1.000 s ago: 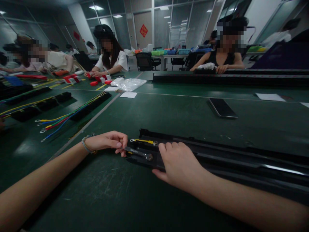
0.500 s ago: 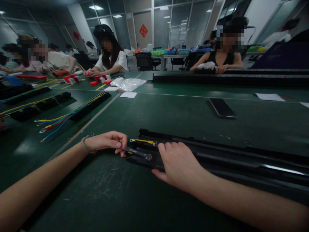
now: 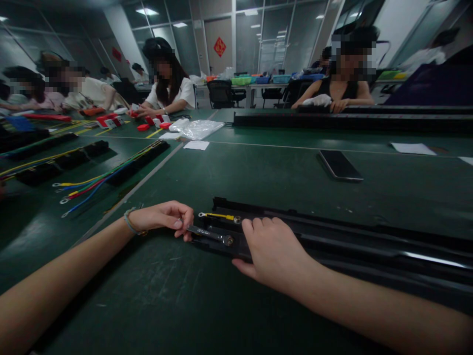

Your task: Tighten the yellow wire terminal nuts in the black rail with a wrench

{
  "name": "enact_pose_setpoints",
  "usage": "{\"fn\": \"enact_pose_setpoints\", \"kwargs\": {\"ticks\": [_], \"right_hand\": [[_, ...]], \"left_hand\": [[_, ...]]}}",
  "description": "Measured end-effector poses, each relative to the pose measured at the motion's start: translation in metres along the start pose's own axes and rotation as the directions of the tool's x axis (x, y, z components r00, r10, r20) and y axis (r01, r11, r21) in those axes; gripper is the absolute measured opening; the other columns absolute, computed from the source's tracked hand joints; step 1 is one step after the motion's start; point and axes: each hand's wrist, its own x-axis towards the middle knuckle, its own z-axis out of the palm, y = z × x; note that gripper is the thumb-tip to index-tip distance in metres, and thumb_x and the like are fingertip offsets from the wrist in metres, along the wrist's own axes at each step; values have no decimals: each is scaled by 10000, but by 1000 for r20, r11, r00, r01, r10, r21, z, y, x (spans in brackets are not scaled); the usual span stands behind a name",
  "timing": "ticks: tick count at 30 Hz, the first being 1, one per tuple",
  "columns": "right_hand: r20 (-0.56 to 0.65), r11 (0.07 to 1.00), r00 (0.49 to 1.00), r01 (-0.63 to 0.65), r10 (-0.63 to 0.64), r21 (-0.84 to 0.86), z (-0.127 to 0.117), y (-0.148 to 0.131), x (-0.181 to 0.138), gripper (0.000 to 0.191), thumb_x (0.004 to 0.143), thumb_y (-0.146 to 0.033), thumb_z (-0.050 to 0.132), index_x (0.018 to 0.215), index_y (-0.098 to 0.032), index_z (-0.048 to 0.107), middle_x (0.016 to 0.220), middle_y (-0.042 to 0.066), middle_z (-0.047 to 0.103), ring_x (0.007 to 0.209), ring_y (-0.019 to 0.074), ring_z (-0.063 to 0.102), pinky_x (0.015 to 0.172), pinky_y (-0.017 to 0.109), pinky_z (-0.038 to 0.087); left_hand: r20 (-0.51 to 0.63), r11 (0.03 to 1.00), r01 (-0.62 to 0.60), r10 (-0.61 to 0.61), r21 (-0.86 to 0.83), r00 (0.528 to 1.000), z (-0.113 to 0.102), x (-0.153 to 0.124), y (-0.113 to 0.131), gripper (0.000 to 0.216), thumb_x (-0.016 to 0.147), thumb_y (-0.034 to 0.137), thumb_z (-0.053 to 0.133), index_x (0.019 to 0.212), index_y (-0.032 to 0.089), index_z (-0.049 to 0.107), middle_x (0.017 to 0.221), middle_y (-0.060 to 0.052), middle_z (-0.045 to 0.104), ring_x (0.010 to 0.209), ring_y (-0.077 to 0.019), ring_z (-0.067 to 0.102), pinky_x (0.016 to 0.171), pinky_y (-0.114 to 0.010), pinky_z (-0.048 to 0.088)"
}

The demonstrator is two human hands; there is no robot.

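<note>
A long black rail (image 3: 332,236) lies across the green table (image 3: 258,172) in front of me. My left hand (image 3: 162,217) pinches the handle end of a small metal wrench (image 3: 209,233), whose head sits on a fastener at the rail's left end. Just beyond the wrench, a short yellow wire with a ring terminal (image 3: 218,216) lies on the rail. My right hand (image 3: 271,249) rests on top of the rail just right of the wrench head, fingers curled over its far edge and pressing it down.
A dark phone (image 3: 340,165) lies at mid-table to the right. Coloured wire bundles (image 3: 92,182) and black housings (image 3: 59,165) sit to the left. Plastic bags (image 3: 199,128) and paper slips lie farther back. Another long black rail (image 3: 351,118) runs across the far side, where several people sit working.
My left hand and the wrench handle have shifted slightly left and down. My right hand and the rail stay still. People at the far left have moved a little.
</note>
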Motion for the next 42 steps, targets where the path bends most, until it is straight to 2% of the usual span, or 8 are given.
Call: {"fn": "enact_pose_setpoints", "kwargs": {"ticks": [9,20,30,34,42], "right_hand": [[17,1000,1000,-3,3,2,-3,0,1,455,681,-542,449,871,-136,523,744,101,568,672,229,523,600,348,363],[-6,1000,1000,1,-1,-5,1,0,1,456,676,-550,449,861,-137,514,727,96,561,662,226,517,601,349,363],[-9,1000,1000,1,-1,-9,0,0,1,464,677,-555,444,860,-136,524,728,99,564,662,226,518,599,346,365],[-14,1000,1000,4,-4,-10,1,0,0,474,674,-560,441,865,-135,527,723,95,563,652,225,517,589,345,366],[7,1000,1000,2,-2,-2,-1,0,1,478,676,-549,445,883,-128,534,728,100,567,649,227,519,579,344,370]], "left_hand": [[58,999,-7,10,-51,998,2,0,3,201,691,319,637,731,128,591,585,-40,573,724,-236,583,710,-360,440],[-43,997,-25,22,-73,999,2,2,-2,183,759,298,577,740,116,573,594,-21,550,701,-202,581,662,-303,433],[-52,999,-23,21,-42,998,3,3,-1,203,768,313,569,707,119,570,588,-15,544,696,-194,579,666,-301,432],[-36,999,-10,9,-36,999,4,2,0,193,760,309,578,701,126,566,572,-13,555,701,-200,582,680,-312,432],[74,999,12,-10,-35,997,3,1,4,214,710,345,620,708,133,593,592,-56,620,733,-234,588,712,-345,432]]}}
